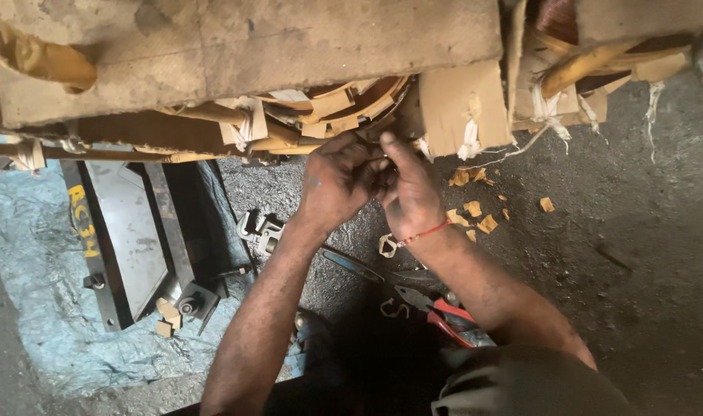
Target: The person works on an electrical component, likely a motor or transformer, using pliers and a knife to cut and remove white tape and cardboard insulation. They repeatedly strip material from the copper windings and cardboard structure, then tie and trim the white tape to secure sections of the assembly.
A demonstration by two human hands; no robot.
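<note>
A thin wire is pinched by both the left hand (338,179) and right hand (409,189) at the tan paper-wrapped coil (344,104); wrapping looks unfinished, with red-handled pliers (444,314) lying unused.

Looked like a repair workshop, likely for motor or coil rewinding. Grimy dark floor (637,231) under both hands, gritty and stained. Copper-coloured windings packed with tan insulation paper strips (328,108) just above the hands, set in a worn, dusty housing (251,46). Torn paper scraps (482,219) scattered just right of the hands. Red-handled pliers (444,312) lying below the right wrist, a small metal clamp (260,231) beside the left forearm. Dark steel frame with a bolt (128,246) resting on crumpled blue sheeting (28,254) well left of the hands. No bench: work done at floor level.
</note>
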